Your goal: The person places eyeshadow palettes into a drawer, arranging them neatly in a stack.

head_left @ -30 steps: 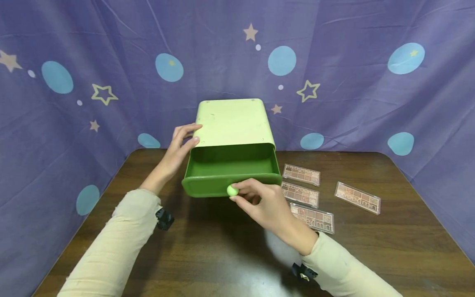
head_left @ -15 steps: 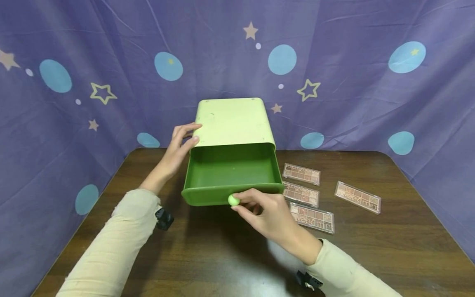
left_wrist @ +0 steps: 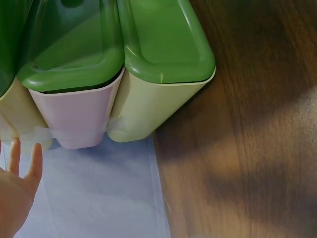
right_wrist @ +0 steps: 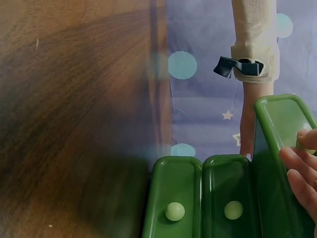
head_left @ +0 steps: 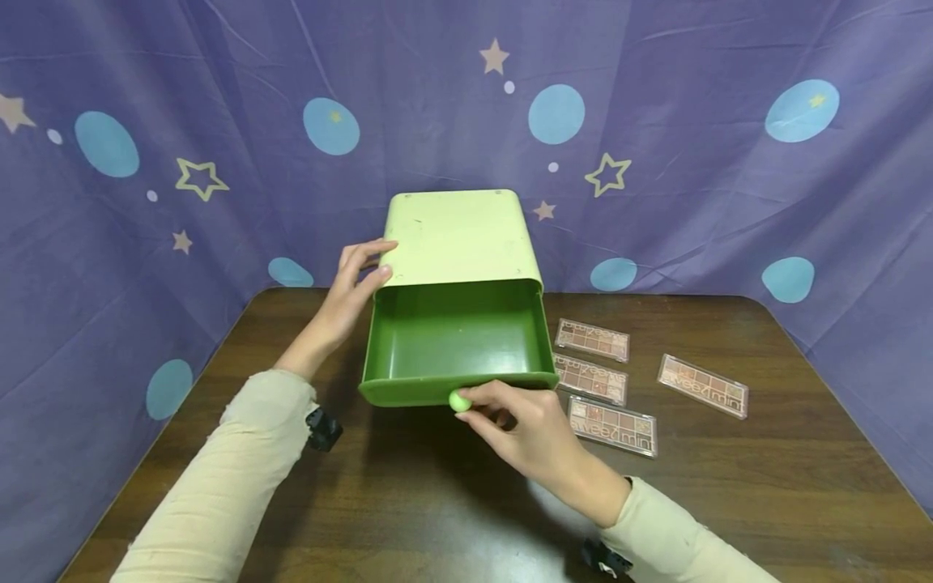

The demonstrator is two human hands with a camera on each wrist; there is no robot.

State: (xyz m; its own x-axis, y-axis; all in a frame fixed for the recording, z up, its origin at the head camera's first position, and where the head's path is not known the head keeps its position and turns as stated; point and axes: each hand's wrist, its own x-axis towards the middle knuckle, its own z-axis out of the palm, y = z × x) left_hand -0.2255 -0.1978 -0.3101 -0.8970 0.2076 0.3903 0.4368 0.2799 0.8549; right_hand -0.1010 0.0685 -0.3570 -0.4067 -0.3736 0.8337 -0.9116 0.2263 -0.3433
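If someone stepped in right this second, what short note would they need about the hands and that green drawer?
Left hand: fingers rest on the left edge of the pale green cabinet, steadying it.
Right hand: pinches the round knob on the drawer.
Drawer: pulled well out, and nothing shows inside it.
Four flat makeup palettes lie on the table, right of the drawer.
Done: drawer opened. Left, probably: palettes into the drawer, then close it.
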